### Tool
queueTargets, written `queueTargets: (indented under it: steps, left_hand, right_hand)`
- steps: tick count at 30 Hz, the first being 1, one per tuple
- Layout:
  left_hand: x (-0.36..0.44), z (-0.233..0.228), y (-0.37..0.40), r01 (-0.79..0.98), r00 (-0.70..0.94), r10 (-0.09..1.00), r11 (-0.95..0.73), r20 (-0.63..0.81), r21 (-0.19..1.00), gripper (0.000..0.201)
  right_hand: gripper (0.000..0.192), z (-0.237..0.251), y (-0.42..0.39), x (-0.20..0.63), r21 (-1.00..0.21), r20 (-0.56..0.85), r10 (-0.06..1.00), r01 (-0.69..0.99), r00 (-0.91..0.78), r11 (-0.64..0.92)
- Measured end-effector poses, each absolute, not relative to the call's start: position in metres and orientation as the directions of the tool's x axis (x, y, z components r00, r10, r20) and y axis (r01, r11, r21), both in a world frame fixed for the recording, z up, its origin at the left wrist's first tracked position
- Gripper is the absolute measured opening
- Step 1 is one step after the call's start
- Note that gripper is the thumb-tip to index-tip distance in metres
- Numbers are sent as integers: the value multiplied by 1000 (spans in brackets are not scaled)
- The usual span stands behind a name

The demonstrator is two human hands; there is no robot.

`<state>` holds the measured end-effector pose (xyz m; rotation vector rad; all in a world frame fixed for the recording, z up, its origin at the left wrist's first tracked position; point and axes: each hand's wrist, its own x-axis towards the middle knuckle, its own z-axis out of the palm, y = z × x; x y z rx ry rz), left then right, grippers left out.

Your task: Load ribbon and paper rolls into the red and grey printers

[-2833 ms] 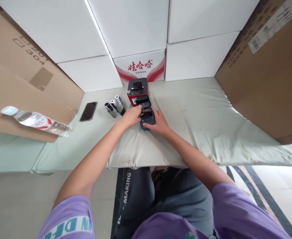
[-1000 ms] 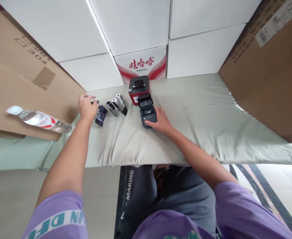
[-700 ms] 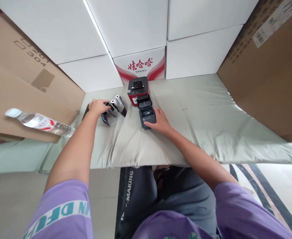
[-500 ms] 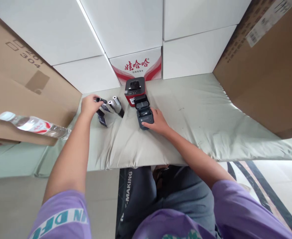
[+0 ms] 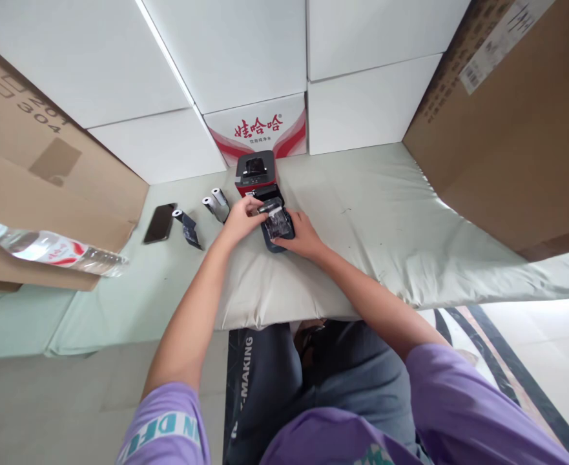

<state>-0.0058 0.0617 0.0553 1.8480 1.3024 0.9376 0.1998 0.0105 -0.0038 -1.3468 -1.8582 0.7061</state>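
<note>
- Left hand (image 5: pixel 241 216) over the open bay of the dark printer (image 5: pixel 268 244), fingertips pinched shut on a wrapped roll (image 5: pixel 277 223); roll lying right on the printer, near the middle of the mat (image 5: pixel 385 213), just in front of the red printer (image 5: pixel 254 171).
- Right hand (image 5: pixel 303 236) against the dark printer's near right side, fingers bent; clasping or only pressing, cannot tell.
- Shiny, crinkled wrap: likely to slide under a light pinch, dropping the roll and letting it run down the soft slope toward the mat's near edge.
- Soft, wrinkled mat: prone to rocking or tilting the dark printer under a downward push, especially with only one hand steadying it.
- Raised lid (image 5: pixel 265 192) close behind the knuckles and almost touching the red printer: easily knocked back or pinched onto a finger.
- Film trapped in the bay: probable jam or a lid failing to shut.
- Two bare rolls (image 5: pixel 215 201) and a dark wrapped one (image 5: pixel 186 225) near the mat's far left corner, beside the phone (image 5: pixel 157 222): within reach of a sweeping left forearm, liable to scatter.
</note>
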Motion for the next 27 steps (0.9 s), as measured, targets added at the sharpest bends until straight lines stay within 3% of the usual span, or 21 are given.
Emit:
queueTargets:
  steps: [4,13,20,22,27]
  left_hand:
    - [-4,53,64,686,296,935,-350,195,637,32]
    - [7,52,70,779,227,961,-276,157,563,23]
    - [2,46,75,858,282,943,-331,179,394,15]
    - [-3,45,72,845,300,920,-378,250,378,16]
    - [-8,41,65,814,162,829,-419,536,402,36]
  right_hand:
    - [95,-3,10,199,-760,235,950,571,-205,311]
    - [91,-10,14,199,-773,278,943,541,-182,332]
    - [94,-8,14,199,-776,264,946,540,-189,325]
    - [94,-8,13,200,-779,263,945,536,-193,326]
    - [94,-7,13,199,-775,266,945,540,-190,327]
